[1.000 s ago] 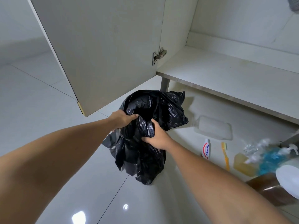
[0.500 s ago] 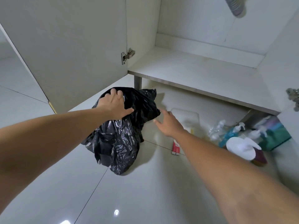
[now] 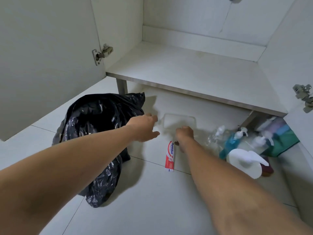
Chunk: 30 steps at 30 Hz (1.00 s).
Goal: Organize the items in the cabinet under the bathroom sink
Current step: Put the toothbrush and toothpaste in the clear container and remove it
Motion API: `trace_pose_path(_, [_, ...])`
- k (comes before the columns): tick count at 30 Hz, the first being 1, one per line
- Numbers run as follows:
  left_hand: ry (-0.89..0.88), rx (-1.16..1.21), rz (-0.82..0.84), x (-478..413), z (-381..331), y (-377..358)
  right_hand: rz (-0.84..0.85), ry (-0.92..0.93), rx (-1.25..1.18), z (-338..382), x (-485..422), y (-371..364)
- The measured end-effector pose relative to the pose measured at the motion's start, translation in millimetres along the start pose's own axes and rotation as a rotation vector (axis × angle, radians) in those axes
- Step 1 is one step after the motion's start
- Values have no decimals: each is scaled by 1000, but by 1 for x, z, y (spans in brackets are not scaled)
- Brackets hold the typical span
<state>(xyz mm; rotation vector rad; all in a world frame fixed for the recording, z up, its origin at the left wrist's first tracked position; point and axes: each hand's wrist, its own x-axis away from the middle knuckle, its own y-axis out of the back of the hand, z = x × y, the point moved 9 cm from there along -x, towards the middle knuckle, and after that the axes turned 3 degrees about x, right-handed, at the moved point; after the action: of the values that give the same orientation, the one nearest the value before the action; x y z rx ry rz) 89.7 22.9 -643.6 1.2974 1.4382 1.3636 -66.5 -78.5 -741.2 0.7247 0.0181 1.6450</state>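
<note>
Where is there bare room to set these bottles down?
The cabinet shelf is bare across its width. On the floor, the tiles nearer you than the toothpaste, between the black bag and the pump bottles, are free. The right corner around those bottles is crowded, as is the spot by the clear container.

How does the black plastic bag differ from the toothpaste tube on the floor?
The black plastic bag is big, crumpled and heaped; the toothpaste tube is small, smooth and lies flat. The bag is glossy black; the tube is red and white with lettering. Both rest on the white tiled floor.
</note>
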Motion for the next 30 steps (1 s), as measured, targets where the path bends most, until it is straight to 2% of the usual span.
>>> trace_pose_path(3, [37,106,58,-22,-7,-30,-35,-90,-111,-7,-19,0])
trace_pose_path(8, [54,186,100,-37,-11,-63,-86,-136,-112,-20,-33,-5])
trace_pose_path(14, [87,254,21,-48,-1,-67,-178,-120,-123,-21,-29,6])
trace_pose_path(20, [202,329,74,-57,17,-74,-197,-48,-14,-18,-30,7])
trace_pose_path(26, [291,363,-36,-44,24,-58,-125,60,29,-3,-32,2])
trace_pose_path(30, [406,512,31,-23,36,-62,-60,179,135,7,-17,-2])
